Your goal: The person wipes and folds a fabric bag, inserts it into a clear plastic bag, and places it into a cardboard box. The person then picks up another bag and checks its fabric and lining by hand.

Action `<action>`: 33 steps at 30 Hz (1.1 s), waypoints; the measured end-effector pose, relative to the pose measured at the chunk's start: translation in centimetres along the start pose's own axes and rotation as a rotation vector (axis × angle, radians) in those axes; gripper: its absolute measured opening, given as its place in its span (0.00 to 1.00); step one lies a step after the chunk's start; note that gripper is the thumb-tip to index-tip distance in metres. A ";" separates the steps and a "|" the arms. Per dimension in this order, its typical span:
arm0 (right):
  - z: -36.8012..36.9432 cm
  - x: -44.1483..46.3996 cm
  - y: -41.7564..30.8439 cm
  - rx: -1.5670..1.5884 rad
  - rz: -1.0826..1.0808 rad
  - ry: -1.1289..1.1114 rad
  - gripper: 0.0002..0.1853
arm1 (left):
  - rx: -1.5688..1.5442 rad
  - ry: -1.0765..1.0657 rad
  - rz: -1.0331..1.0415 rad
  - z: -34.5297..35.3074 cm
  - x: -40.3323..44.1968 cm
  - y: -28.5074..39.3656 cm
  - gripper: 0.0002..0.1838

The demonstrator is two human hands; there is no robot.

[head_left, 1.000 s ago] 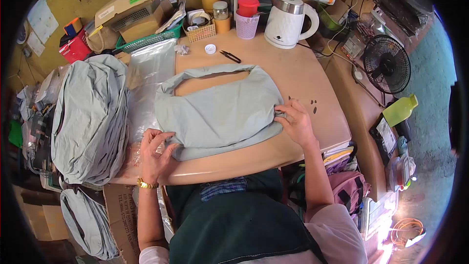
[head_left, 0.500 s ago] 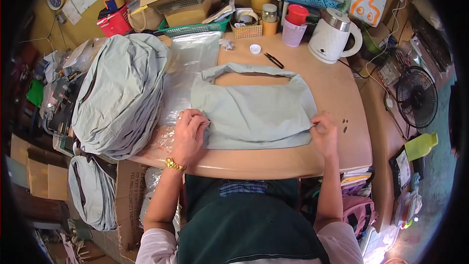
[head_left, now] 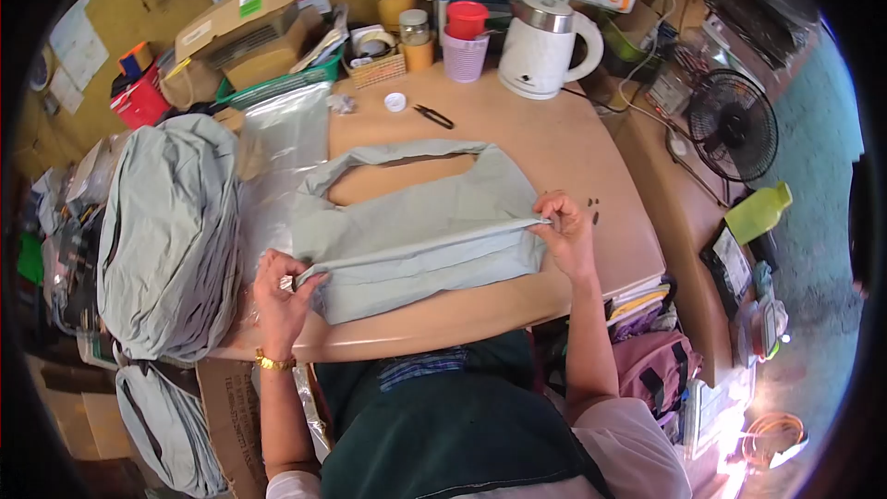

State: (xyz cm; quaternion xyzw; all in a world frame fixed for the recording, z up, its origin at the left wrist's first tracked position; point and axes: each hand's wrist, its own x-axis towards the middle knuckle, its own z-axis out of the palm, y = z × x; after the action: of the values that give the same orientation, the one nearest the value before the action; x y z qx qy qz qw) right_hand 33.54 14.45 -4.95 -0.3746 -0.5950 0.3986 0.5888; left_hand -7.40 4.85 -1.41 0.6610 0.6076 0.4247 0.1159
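Note:
A pale grey-green fabric bag lies on the tan table, its strap loop toward the far side. My left hand pinches the bag's lower left corner. On the right, my right hand pinches its right edge. Between the two hands a straight fold runs across the cloth, with the lower part lying below it. A gold bracelet is on my left wrist.
A large pile of similar cloth stands left, beside clear plastic sheets. Small black snips, a white cap and a white kettle are farther back. A black fan is at right.
The bag's lower part, slack and rumpled before, now shows a taut straight fold between my hands. The view swung right and back again.

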 end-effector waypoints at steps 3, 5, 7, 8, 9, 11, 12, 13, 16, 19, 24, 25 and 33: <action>0.1 -0.3 -1.1 -0.098 0.126 -0.003 0.13 | 0.005 -0.034 0.093 -0.8 0.2 -0.6 0.12; -0.4 -0.2 -1.9 -0.192 0.130 -0.122 0.13 | -0.316 -0.258 -0.005 -1.4 -0.1 -1.8 0.10; -0.6 -0.3 -1.8 -0.277 0.135 -0.244 0.12 | -0.342 -0.286 -0.036 -1.5 -0.7 -1.8 0.10; -0.8 -0.4 -1.0 -0.185 0.138 -0.257 0.12 | -0.303 -0.258 -0.046 -1.3 -1.0 -2.1 0.10; -1.0 -0.5 -0.3 -0.093 0.142 -0.269 0.12 | -0.265 -0.230 -0.057 -1.1 -1.2 -2.3 0.10; -0.9 -0.8 0.7 -0.082 0.123 -0.178 0.12 | -0.263 -0.160 -0.069 -0.5 -1.3 -2.2 0.10; -0.6 -0.9 0.7 -0.069 0.105 -0.091 0.12 | -0.259 -0.089 -0.083 -0.4 -1.5 -2.2 0.10; -0.5 -0.9 0.4 -0.068 0.105 -0.091 0.12 | -0.258 -0.089 -0.084 -0.2 -1.7 -2.5 0.10; -0.5 -0.7 -1.5 -0.064 0.094 -0.126 0.09 | -0.340 -0.035 -0.148 -0.1 -1.9 -2.9 0.12; -1.2 -0.9 -1.3 0.137 0.341 -0.201 0.05 | -0.376 -0.133 -0.110 -0.5 -1.6 -2.5 0.13; -1.5 -0.8 1.9 -0.323 0.173 0.192 0.07 | -0.306 -0.264 -0.206 -0.7 -1.9 -1.1 0.09; -0.4 -0.4 0.2 -0.593 0.135 0.228 0.08 | -0.380 -0.252 -0.240 -0.3 -2.0 -0.5 0.09; 14.9 -1.4 -9.6 -0.636 -0.352 -0.552 0.06 | -0.862 -0.345 -0.326 2.5 -0.6 5.0 0.08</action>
State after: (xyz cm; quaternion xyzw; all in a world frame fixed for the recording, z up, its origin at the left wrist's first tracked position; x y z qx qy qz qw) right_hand 18.97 8.82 3.47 -0.3096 -0.8771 0.1749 0.3229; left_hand -2.03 4.09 0.15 0.5098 0.4443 0.4981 0.5427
